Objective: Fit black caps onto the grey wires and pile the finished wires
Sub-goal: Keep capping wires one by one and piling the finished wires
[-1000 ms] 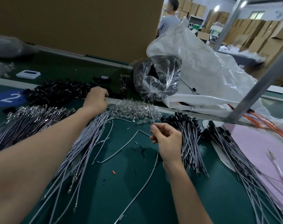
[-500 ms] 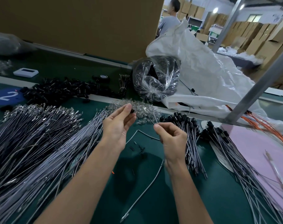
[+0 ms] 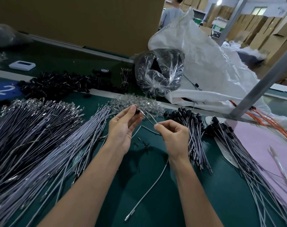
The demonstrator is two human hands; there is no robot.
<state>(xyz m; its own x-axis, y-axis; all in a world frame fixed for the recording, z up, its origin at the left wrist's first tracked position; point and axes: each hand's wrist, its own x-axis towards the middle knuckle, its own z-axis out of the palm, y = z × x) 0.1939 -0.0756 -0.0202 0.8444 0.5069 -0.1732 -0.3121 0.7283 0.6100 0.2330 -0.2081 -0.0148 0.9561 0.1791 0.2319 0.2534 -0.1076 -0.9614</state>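
Note:
My left hand point(image 3: 123, 126) pinches a small black cap point(image 3: 137, 111) between thumb and fingertips. My right hand point(image 3: 174, 136) grips a grey wire point(image 3: 149, 192) near its upper end; the metal tip point(image 3: 146, 115) points at the cap and touches or nearly touches it. The wire's tail hangs down past my wrist onto the green mat. Loose black caps point(image 3: 60, 84) lie heaped at the back left. Uncapped grey wires point(image 3: 41, 141) fan out on the left. Capped wires lie in a pile point(image 3: 193, 128) right of my right hand, with a second pile point(image 3: 234, 145) further right.
A heap of clear plastic bits point(image 3: 136, 104) lies behind my hands. A clear bag of black parts point(image 3: 159, 72) and a big white sack point(image 3: 210, 68) stand at the back. A pink sheet point(image 3: 270, 149), orange wires point(image 3: 270, 123) and a slanted metal post point(image 3: 262, 84) are on the right. A person point(image 3: 170, 12) stands far behind.
My left hand came back from the black cap heap holding a cap and brought it up to the wire tip. The right hand tilted the wire tip leftward toward it.

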